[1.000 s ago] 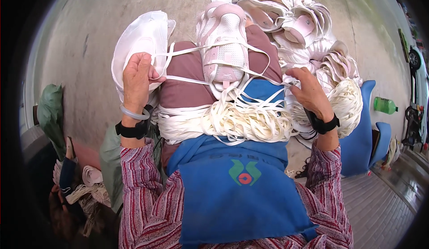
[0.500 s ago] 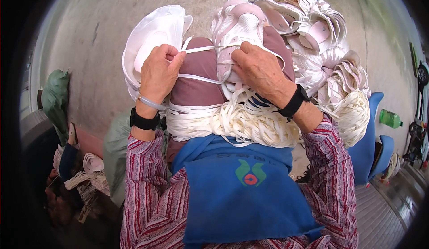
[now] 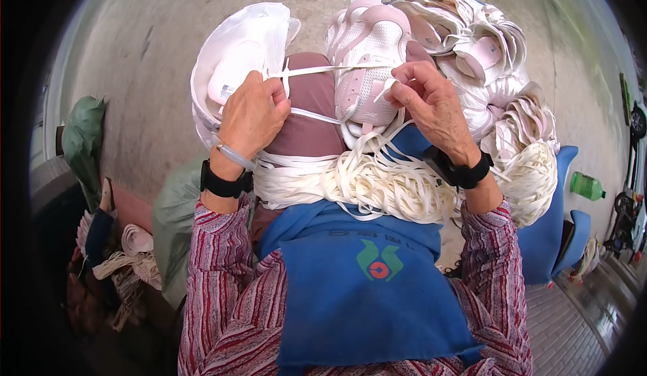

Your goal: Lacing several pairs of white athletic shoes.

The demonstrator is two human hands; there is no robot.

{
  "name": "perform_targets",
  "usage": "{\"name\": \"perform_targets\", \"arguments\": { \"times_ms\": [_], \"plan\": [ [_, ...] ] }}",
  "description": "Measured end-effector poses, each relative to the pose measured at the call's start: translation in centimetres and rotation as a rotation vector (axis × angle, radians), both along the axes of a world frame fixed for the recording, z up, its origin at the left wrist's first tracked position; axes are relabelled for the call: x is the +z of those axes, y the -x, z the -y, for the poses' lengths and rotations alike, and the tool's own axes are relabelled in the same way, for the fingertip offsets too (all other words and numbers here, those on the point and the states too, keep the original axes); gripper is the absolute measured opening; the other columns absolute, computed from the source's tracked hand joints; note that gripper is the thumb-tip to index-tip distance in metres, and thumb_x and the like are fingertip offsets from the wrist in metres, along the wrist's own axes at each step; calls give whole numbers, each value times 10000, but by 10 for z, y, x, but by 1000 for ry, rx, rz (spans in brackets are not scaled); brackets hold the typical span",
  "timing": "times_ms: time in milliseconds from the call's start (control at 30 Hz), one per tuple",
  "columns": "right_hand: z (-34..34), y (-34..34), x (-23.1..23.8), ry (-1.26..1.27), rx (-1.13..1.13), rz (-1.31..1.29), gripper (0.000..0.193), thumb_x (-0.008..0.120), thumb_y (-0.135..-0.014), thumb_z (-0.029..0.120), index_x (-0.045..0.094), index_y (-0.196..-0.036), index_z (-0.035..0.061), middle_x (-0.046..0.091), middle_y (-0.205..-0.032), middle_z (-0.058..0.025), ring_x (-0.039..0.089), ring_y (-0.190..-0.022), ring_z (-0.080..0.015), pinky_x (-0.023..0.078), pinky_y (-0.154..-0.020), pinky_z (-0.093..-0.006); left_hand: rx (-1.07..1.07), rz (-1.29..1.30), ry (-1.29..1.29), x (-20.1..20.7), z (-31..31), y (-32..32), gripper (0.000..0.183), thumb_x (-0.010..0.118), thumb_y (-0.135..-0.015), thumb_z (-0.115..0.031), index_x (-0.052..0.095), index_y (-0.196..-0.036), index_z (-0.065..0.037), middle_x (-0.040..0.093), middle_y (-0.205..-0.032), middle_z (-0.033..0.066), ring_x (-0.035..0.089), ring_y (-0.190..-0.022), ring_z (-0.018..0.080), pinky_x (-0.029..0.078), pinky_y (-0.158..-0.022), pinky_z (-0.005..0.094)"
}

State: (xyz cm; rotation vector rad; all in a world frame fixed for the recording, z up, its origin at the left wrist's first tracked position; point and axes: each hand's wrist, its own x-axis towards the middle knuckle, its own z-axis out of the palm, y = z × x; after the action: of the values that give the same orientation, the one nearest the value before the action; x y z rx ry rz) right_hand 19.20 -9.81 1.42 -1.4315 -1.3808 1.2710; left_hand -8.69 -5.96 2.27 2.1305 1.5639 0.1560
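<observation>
Over my lap lies a white and pink shoe upper (image 3: 372, 47), with a white shoelace (image 3: 313, 70) running from it toward my left hand. Closed fingers of my left hand (image 3: 253, 116) hold the lace to the left of the upper. At the upper's right side my right hand (image 3: 435, 106) pinches a thin white lace end between thumb and finger. A second stretch of lace also crosses my left thigh lower down. Another white upper (image 3: 232, 72) with a pale pink lining rests beyond my left hand. A thick bundle of cream laces (image 3: 377, 184) lies across my lap.
Stacked uppers (image 3: 482, 55) and a coil of laces (image 3: 529, 184) are at my right, beside a blue chair (image 3: 549, 221). A green bottle (image 3: 588, 186) lies farther right. Green sacks (image 3: 84, 150) stand left. Another person's dark sleeve (image 3: 101, 244) shows at lower left.
My right hand has moved right and off the upper, uncovering its pink eyelet area. My left hand has shifted slightly down and right, still holding lace.
</observation>
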Motion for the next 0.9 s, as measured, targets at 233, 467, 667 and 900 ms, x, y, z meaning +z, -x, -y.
{"name": "perform_targets", "arguments": {
  "times_ms": [233,467,667,900],
  "plan": [
    [-8,-29,-11,-52,-136,274,133,561,-881,91,630,-925,-13,608,-689,-87,622,-655,-179,486,-600,-314,24,-16,-223,-3,-4,-1,281,656,-849,-214,550,-1023,-20,593,-982,213,609,-856,402,482,-719,474],
    [-20,-32,-24,-358,62,650,171,628,-851,149,667,-940,8,642,-824,-174,624,-746,-355,496,-688,-398,32,-38,-28,-11,-13,-2,181,652,-842,-169,571,-916,-24,608,-895,191,610,-804,409,480,-697,469],
    [-26,-24,-23,-358,35,632,165,633,-849,171,700,-891,26,666,-832,-147,648,-755,-329,510,-686,-392,12,-44,-254,-8,-5,-1,155,642,-851,-167,596,-872,-21,608,-929,176,599,-844,385,468,-750,461],
    [-25,-21,-17,-247,17,600,165,628,-847,189,711,-877,49,684,-788,-146,664,-720,-328,522,-658,-395,34,-190,-260,-6,-14,-28,196,658,-846,-226,628,-900,-40,618,-905,149,585,-859,350,440,-759,461]
  ]
}}
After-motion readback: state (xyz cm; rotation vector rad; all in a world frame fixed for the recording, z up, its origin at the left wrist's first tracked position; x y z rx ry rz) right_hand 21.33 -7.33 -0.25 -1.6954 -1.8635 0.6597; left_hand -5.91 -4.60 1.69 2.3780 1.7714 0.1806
